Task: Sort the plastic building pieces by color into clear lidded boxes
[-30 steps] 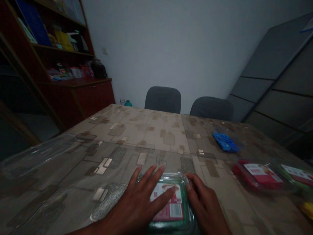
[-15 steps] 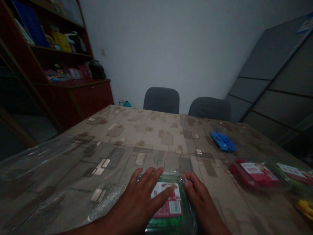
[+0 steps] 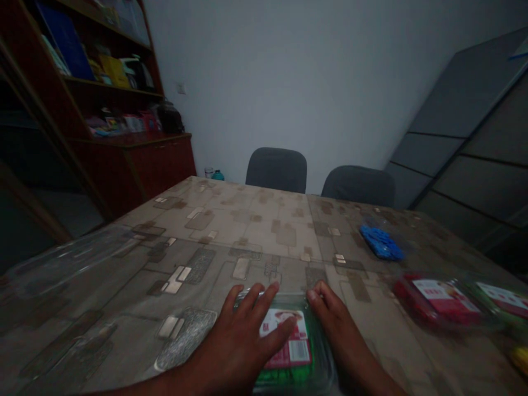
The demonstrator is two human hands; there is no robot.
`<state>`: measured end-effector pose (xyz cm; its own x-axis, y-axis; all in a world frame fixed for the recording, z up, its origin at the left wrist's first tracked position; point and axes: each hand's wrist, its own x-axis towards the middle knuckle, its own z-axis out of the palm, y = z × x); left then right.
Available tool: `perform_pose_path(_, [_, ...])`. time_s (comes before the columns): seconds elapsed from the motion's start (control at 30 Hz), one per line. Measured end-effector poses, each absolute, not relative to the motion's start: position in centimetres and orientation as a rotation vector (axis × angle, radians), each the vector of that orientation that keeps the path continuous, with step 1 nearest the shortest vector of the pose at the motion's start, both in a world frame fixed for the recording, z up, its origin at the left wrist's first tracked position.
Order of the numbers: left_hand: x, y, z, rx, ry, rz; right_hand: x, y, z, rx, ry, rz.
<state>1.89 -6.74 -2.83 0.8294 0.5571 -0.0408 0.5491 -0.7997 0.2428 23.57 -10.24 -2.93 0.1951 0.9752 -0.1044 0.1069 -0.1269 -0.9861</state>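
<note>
A clear plastic box point(image 3: 324, 352) with green contents and a pink-and-white label sits on the table in front of me. My left hand point(image 3: 253, 324) lies over the left part of its lid, fingers spread, the thumb reaching across the label. At the box's far right corner, my right hand point(image 3: 330, 313) is closed, thumb and curled fingers pressed together on the edge. Just what the right fingertips pinch is partly hidden.
Right of me lie a box with red contents point(image 3: 437, 302), another clear box with a similar label point(image 3: 505, 297), a blue bundle point(image 3: 381, 242) and something yellow point(image 3: 520, 357). Clear plastic point(image 3: 70, 258) lies at left. Two grey chairs point(image 3: 276, 169) stand behind the table point(image 3: 247, 214).
The view has shifted slightly left, so everything sits a little further right. The right hand's fingertips have moved slightly up at the box's corner; the left hand stays on the lid.
</note>
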Motion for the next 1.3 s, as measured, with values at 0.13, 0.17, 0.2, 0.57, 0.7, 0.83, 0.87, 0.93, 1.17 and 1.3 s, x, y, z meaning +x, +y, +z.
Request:
perform_pose_path(0.13, [1.8,-6.8,-2.5,2.743,0.845,0.072,23.1,-10.3,-3.4,-1.390,-0.979,1.149])
perform_pose_path(0.17, [1.8,-6.8,-2.4,2.734,0.839,0.074,23.1,-10.4,-3.5,-1.368,-0.955,1.174])
perform_pose_path(0.2, [1.8,-6.8,-2.3,2.727,0.835,0.070,23.2,-10.4,-3.7,-1.352,-0.938,1.192])
perform_pose_path(0.57, [1.9,-6.8,-2.6,2.733,0.879,0.023,24.6,-9.2,-2.0,-1.456,-1.445,1.069])
perform_pose_path(0.7, [1.8,-6.8,-2.7,2.717,0.865,0.073,24.0,-9.2,-2.3,-1.377,-1.277,1.251])
perform_pose_path(0.83, [1.7,-6.9,-2.8,2.723,0.867,0.119,23.7,-9.0,-2.9,-1.337,-1.119,1.313])
perform_pose_path(0.87, [1.7,-6.9,-2.7,2.728,0.872,0.122,23.7,-8.9,-3.0,-1.330,-1.090,1.322])
perform_pose_path(0.93, [1.7,-7.0,-2.7,2.735,0.878,0.123,23.6,-8.8,-2.9,-1.325,-1.064,1.335])
perform_pose_path(1.17, [1.8,-6.9,-2.3,2.717,0.907,0.061,24.4,-9.9,-2.1,-1.401,-0.982,1.272])
perform_pose_path(1.3, [1.8,-6.9,-1.7,2.699,0.887,0.044,24.8,-10.6,-2.0,-1.449,-1.116,1.130])
